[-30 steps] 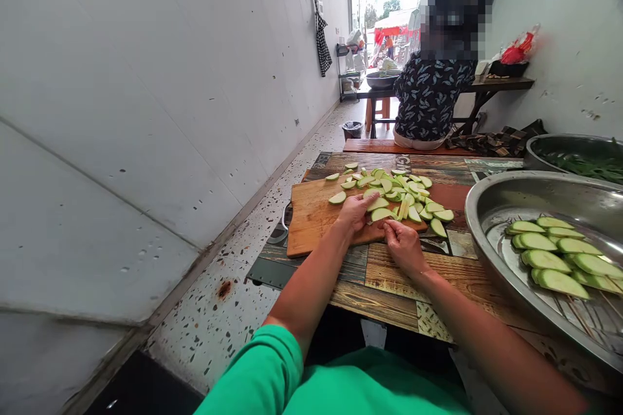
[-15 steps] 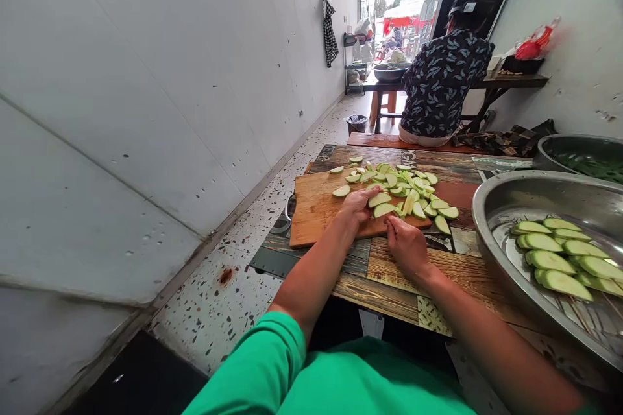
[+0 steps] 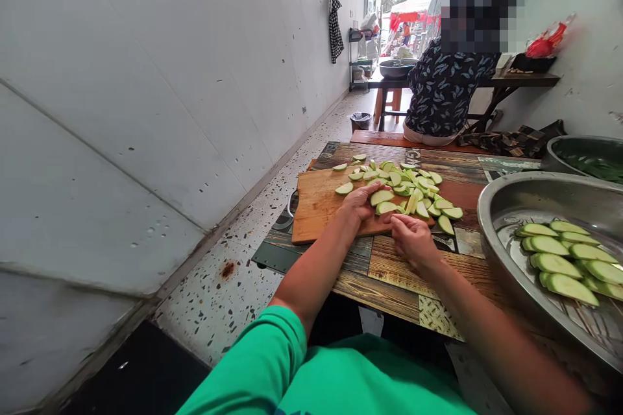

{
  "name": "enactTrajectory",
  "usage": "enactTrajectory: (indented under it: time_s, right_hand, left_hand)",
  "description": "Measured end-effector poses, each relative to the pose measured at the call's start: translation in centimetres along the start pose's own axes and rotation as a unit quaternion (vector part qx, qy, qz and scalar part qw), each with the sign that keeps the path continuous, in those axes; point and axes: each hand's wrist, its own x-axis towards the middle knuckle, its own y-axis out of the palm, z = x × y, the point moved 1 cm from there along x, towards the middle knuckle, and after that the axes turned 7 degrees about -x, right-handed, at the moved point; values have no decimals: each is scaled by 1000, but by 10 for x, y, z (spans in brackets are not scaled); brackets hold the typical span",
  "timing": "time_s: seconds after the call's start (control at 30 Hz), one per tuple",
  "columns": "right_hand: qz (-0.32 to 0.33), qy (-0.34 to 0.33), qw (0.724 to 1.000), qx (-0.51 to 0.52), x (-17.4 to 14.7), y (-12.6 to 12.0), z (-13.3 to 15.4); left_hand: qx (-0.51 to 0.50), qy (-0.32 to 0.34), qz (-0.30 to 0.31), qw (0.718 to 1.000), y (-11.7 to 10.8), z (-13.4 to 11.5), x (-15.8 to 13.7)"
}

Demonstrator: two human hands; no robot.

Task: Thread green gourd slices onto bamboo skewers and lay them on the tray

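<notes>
Pale green slices [image 3: 382,197], gripped in the left hand [image 3: 357,203] — right hand [image 3: 413,238] pinched closed, its contents unclear.

A cutting board [image 3: 316,204] lies on the counter [image 3: 394,266], loose slices [image 3: 394,177] spread over its right part and past its edge. To its right stands a basin [image 3: 516,198] holding more slices [image 3: 557,264]; behind that, a second basin [image 3: 549,154].

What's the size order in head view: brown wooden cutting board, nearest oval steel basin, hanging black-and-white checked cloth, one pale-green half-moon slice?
1. Nearest oval steel basin (cut off at right)
2. Brown wooden cutting board
3. Hanging black-and-white checked cloth
4. One pale-green half-moon slice
Apparent size only.
</notes>
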Motion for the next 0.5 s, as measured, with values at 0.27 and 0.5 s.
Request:
enactTrajectory:
  time_s: [0.27, 0.5]
  right_hand:
    - [-92, -152, 936, -304, 0, 1, -9]
    - [-17, -42, 997, -64, 2, -1, -5]
  left_hand:
    - [25, 50, -31, 998, 3, 0, -6]
    - [22, 35, 19, 999, 4, -5, -9]
